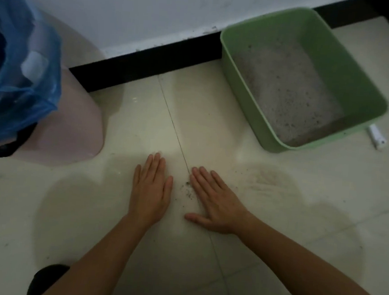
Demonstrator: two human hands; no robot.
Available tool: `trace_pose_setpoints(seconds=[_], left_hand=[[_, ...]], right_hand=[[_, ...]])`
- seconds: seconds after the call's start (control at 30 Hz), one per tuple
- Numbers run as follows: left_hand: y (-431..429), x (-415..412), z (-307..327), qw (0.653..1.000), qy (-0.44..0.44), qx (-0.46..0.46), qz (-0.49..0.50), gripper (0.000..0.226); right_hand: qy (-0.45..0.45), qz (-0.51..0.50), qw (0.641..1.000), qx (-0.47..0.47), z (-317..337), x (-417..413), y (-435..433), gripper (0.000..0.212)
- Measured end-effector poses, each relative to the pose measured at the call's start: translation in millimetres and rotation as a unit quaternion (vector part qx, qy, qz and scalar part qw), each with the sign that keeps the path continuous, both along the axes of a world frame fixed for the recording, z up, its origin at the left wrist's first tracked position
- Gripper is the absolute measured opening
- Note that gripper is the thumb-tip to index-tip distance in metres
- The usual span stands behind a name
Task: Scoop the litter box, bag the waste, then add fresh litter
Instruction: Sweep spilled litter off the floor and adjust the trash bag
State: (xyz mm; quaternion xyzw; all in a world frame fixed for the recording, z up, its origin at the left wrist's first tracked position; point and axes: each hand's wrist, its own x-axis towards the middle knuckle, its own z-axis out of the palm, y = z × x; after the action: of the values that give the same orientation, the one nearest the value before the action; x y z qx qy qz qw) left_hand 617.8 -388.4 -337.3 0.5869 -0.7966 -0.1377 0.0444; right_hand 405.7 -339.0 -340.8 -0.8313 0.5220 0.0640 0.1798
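The green litter box sits on the floor at the upper right. Its far short end is close to the black baseboard, and the box is turned at a slant to the wall. It is a smooth plastic tub, rectangular with rounded corners and a rolled rim. A shallow bed of pale grey, grainy litter flecked with darker specks covers its bottom. Just off its near right corner lies a small white oblong object, too small to identify.

Open floor lies on the box's near and left sides. It is glossy cream tile crossed by a thin dark grout line that runs towards the person. A few spilled grains lie scattered on the line, between the two hands.

The left hand lies flat, palm down, fingers straight and together, holding nothing. The right hand is also flat on the tile, fingers straight and slightly spread, thumb out to the side, holding nothing. A faint dusty smear marks the tile just right of it.

Well away at the left edge stands a pale pink, round-sided bin lined with a thin, crinkled blue plastic bag. A white patch shows through the bag, and nothing on it can be read.
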Motion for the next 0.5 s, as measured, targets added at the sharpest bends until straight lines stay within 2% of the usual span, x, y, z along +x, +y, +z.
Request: trace_pose_setpoints(seconds=[0.1,0.27,0.5], left_hand=[[23.5,7.4,-11.1,0.999,-0.043,0.025,-0.023,0.074],[44.1,-13.3,-15.4,0.991,-0.091,0.054,-0.076,0.086],[48.5,-34.0,-12.4,0.972,-0.094,0.068,-0.202,0.081]], right_hand=[[-0.013,0.010,1.000,-0.017,2.5,2.9,5.8,0.098],[0.008,-0.072,0.997,-0.036,5.4,-35.1,14.2,0.103],[0.067,-0.105,0.992,-0.025,1.4,-65.3,33.8,0.108]])
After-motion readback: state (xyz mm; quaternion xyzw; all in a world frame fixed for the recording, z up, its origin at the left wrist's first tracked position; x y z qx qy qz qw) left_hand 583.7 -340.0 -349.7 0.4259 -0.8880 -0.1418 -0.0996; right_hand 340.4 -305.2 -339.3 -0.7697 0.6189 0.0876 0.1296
